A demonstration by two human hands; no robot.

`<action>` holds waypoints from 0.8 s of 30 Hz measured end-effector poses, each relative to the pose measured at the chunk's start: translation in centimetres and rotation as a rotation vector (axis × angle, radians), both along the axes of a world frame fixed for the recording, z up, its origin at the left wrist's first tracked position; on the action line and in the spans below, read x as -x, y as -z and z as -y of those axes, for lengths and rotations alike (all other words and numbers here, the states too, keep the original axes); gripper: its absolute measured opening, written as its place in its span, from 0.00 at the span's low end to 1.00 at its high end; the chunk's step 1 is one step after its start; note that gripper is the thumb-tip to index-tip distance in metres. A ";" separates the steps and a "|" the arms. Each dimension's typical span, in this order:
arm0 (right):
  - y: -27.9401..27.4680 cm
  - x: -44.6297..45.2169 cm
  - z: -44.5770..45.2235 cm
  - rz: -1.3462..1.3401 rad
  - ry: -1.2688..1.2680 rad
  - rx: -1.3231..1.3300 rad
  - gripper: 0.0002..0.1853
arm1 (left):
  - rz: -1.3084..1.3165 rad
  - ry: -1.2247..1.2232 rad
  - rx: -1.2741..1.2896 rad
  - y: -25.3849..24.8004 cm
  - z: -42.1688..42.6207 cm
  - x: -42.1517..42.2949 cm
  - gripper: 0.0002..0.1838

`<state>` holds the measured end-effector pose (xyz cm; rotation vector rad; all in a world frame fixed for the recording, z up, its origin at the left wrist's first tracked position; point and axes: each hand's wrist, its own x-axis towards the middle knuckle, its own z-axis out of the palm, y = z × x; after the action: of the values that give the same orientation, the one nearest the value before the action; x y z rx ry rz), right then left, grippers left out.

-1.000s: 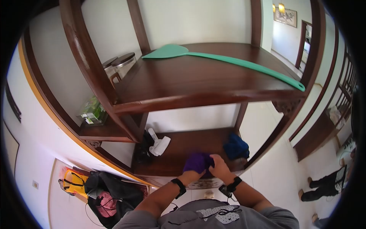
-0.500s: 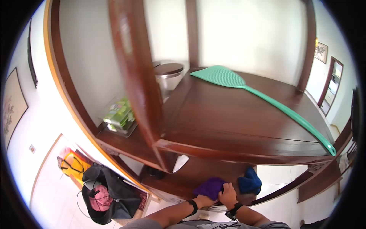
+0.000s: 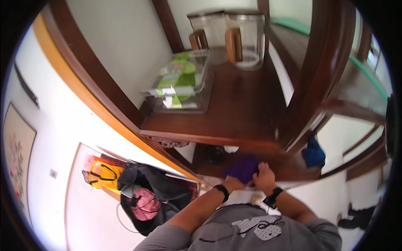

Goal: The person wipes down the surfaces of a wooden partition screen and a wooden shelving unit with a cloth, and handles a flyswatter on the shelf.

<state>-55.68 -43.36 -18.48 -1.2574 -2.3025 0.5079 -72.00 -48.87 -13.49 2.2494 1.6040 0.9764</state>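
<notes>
A purple cloth (image 3: 243, 167), bunched up, is at the edge of the lower wooden shelf. My left hand (image 3: 235, 184) grips its near side, with the fingers partly hidden beneath the folds. Closed on its right side is my right hand (image 3: 264, 178), close beside the left. A dark blue cloth (image 3: 314, 154) lies on the same shelf further right, apart from both hands.
Above stands a wooden shelf (image 3: 247, 113) with clear plastic boxes (image 3: 180, 83) with green labels and clear jugs (image 3: 247, 44) with brown handles. A green fly swatter (image 3: 368, 77) lies at right. A black bag (image 3: 155, 180) and a yellow bag (image 3: 102, 175) sit at lower left.
The head view has swung left, bringing the boxes and jugs into the middle and the fly swatter to the right edge. Both hands still hold the purple cloth.
</notes>
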 end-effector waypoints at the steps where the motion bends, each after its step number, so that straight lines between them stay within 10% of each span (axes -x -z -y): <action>1: 0.0 1.0 0.1 0.022 0.001 0.022 0.16 | -0.013 -0.003 -0.005 -1.2 0.6 0.9 0.30; 24: 0.7 9.9 5.2 0.011 0.044 0.017 0.19 | -0.018 0.178 0.051 2.9 4.5 10.0 0.31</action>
<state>-65.62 -48.61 -19.16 -1.3197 -2.2785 0.5080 -82.04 -53.41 -16.36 2.3240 1.3905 0.8619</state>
